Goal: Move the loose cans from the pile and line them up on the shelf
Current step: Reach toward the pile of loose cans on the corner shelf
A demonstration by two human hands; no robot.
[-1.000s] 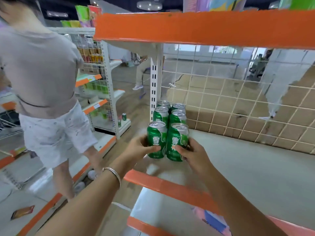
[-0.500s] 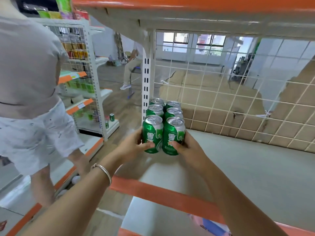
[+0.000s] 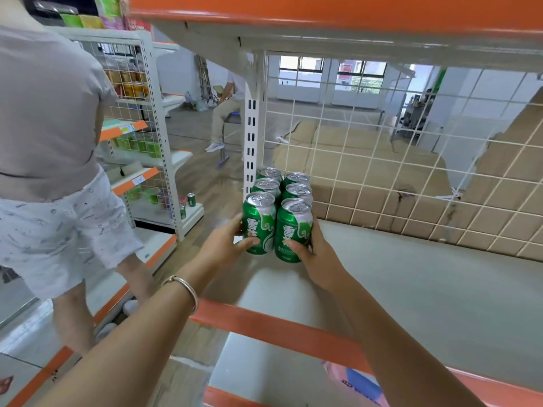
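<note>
Landmark: slotted upright (image 3: 252,133), a white post at the back left corner of the bay.
Shelf: grey shelf (image 3: 411,289) runs right of the slotted upright and forward from it, ending in an orange front lip (image 3: 279,327).
Rear cans: four green rear cans (image 3: 266,186) stand upright in two pairs just in front of the slotted upright's base, touching one another.
Front-left can: front-left can (image 3: 258,223) stands upright on the shelf, directly in front of the rear cans, in line with the slotted upright.
Front-right can: front-right can (image 3: 293,230) stands upright, touching the front-left can on the side away from the slotted upright.
Left hand: left hand (image 3: 226,245) grips the front-left can, thumb across the label, fingers curled round the outer side; a bracelet (image 3: 185,289) sits on the wrist.
Right hand: right hand (image 3: 316,254) grips the front-right can, thumb on the label, fingers wrapped round the far side.
Back panel: wire mesh (image 3: 382,177) extends right from the slotted upright; cardboard (image 3: 352,148) lies behind it.
Bystander: a standing person (image 3: 50,142) is well left of the slotted upright, beside another shelving unit (image 3: 155,127).
</note>
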